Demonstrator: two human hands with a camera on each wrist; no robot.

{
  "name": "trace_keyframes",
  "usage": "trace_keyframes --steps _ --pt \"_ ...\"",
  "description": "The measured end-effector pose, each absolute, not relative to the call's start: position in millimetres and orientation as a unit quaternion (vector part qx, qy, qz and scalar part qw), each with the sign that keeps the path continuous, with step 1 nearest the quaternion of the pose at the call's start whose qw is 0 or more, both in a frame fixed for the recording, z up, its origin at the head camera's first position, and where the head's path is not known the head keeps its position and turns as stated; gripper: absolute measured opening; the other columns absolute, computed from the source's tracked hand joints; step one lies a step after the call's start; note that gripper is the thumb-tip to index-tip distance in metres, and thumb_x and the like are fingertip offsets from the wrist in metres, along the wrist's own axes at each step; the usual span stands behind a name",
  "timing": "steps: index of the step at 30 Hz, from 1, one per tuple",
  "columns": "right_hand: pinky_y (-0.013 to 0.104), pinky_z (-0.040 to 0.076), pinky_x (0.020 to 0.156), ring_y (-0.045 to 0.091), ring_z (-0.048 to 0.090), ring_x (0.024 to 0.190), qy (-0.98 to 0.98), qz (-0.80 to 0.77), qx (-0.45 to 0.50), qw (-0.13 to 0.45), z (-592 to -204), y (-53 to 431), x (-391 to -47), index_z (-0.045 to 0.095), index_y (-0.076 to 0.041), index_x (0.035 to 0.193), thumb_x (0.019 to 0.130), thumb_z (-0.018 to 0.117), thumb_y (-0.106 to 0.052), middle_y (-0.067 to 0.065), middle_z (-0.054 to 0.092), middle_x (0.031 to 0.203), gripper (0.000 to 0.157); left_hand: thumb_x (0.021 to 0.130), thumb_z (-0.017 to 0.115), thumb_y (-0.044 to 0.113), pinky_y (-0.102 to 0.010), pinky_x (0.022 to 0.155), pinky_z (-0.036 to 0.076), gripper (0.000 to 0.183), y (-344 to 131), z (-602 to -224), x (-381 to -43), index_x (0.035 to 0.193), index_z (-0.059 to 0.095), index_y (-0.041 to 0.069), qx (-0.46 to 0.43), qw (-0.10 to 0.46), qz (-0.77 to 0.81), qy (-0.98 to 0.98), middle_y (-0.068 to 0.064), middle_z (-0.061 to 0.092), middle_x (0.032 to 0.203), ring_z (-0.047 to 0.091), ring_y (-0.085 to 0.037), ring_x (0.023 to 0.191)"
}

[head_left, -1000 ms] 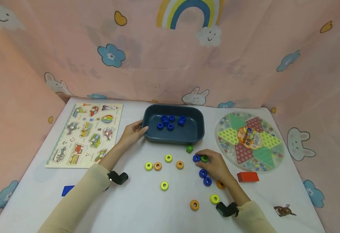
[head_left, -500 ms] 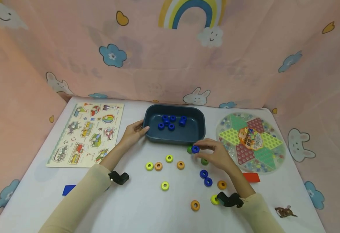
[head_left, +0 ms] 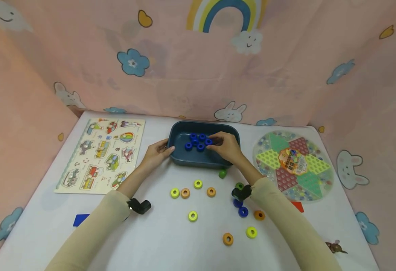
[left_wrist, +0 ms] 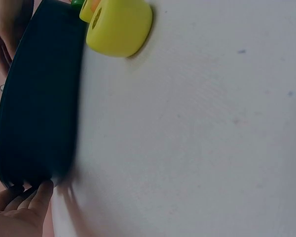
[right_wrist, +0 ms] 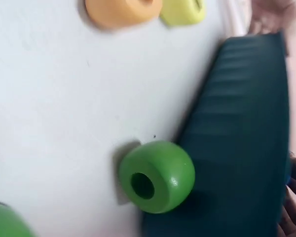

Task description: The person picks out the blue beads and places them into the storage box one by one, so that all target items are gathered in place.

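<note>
A dark blue-green rectangular tray stands at the back middle of the white table, several blue beads lying in its left half. My left hand grips the tray's left end, thumb at the rim and fingers along the outside wall. Over the right half of the tray, my right hand pinches a blue bead between thumb and fingertips, beside the others. In the right wrist view the tray wall mostly hides this hand. A green bead sits right by the tray's front wall.
Yellow beads, orange beads, two blue beads and another green bead lie in front. A picture board is left, a round game board right. A red block and blue block lie nearer.
My right hand has lifted a blue bead from beside the green one and carried it up and left into the tray. The left hand keeps its grip on the tray.
</note>
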State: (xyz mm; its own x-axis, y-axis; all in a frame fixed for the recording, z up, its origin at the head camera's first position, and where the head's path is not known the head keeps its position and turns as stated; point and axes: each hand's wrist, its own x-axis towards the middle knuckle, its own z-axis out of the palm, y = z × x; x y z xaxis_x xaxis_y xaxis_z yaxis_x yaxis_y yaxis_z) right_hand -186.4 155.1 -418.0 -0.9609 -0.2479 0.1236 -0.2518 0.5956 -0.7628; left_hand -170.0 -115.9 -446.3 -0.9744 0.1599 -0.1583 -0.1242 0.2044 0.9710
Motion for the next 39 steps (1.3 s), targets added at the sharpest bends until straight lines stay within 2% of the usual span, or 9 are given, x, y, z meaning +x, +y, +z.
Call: trace_keyframes --steps 6,13,19,23,28,35,39 --pt "0.034 0.05 0.077 0.023 0.061 0.09 -0.91 0.395 0.129 0.004 -426.4 141.1 -212.2 0.068 -0.001 0.103 0.075 0.077 -0.008 0.01 0.064 0.102 0.03 0.09 0.063 0.018 -0.032 0.097 0.04 0.056 -116.4 -448.4 -171.3 0.136 0.04 -0.003 0.013 0.113 0.638 0.761 -0.02 0.042 0.137 0.043 -0.028 0.123" --pt "0.04 0.043 0.091 0.027 0.054 0.107 -0.926 0.362 0.108 -0.009 -425.6 141.6 -213.3 0.066 -0.004 0.112 0.075 0.077 -0.011 0.01 0.06 0.115 0.039 0.09 0.062 0.018 -0.031 0.096 0.04 0.054 -114.5 -449.6 -170.7 0.136 0.041 -0.003 0.026 0.11 0.638 0.762 -0.02 0.042 0.137 0.044 -0.027 0.123" --pt "0.041 0.045 0.087 0.03 0.056 0.103 -0.907 0.402 0.124 0.018 -425.5 148.2 -206.7 0.064 -0.003 0.114 0.077 0.075 -0.004 0.011 0.061 0.112 0.039 0.09 0.062 0.02 -0.03 0.096 0.041 0.054 -115.0 -449.2 -170.0 0.136 0.042 -0.001 0.022 0.108 0.633 0.766 -0.017 0.043 0.137 0.045 -0.025 0.122" --pt "0.043 0.047 0.084 0.031 0.058 0.097 -0.89 0.432 0.142 0.041 -424.7 155.7 -197.9 0.065 -0.001 0.11 0.077 0.073 0.001 0.014 0.062 0.107 0.034 0.09 0.062 0.022 -0.03 0.096 0.04 0.055 -116.4 -449.2 -169.6 0.136 0.042 0.0 0.021 0.11 0.633 0.766 -0.017 0.042 0.137 0.044 -0.025 0.123" --pt "0.034 0.049 0.079 0.025 0.059 0.092 -0.872 0.458 0.164 0.059 -418.6 169.5 -180.6 0.065 -0.001 0.108 0.079 0.071 0.001 0.012 0.063 0.105 0.03 0.09 0.062 0.022 -0.03 0.096 0.04 0.055 -117.1 -450.3 -169.1 0.136 0.041 0.0 0.016 0.108 0.633 0.766 -0.017 0.042 0.137 0.044 -0.025 0.123" --pt "0.033 0.051 0.074 0.017 0.061 0.086 -0.866 0.468 0.172 0.045 -402.3 195.0 -143.9 0.066 -0.008 0.109 0.083 0.07 -0.009 0.003 0.065 0.102 0.026 0.09 0.062 0.021 -0.028 0.095 0.041 0.056 -116.5 -452.4 -168.3 0.136 0.041 -0.002 0.027 0.1 0.641 0.76 -0.019 0.043 0.137 0.044 -0.026 0.122" --pt "0.032 0.051 0.073 0.016 0.06 0.084 -0.872 0.454 0.184 0.016 -400.1 207.8 -119.4 0.066 -0.006 0.108 0.084 0.068 -0.009 0.003 0.066 0.101 0.024 0.09 0.062 0.02 -0.03 0.095 0.041 0.056 -115.9 -452.8 -167.8 0.136 0.041 -0.004 0.028 0.098 0.648 0.755 -0.02 0.043 0.136 0.045 -0.027 0.122"
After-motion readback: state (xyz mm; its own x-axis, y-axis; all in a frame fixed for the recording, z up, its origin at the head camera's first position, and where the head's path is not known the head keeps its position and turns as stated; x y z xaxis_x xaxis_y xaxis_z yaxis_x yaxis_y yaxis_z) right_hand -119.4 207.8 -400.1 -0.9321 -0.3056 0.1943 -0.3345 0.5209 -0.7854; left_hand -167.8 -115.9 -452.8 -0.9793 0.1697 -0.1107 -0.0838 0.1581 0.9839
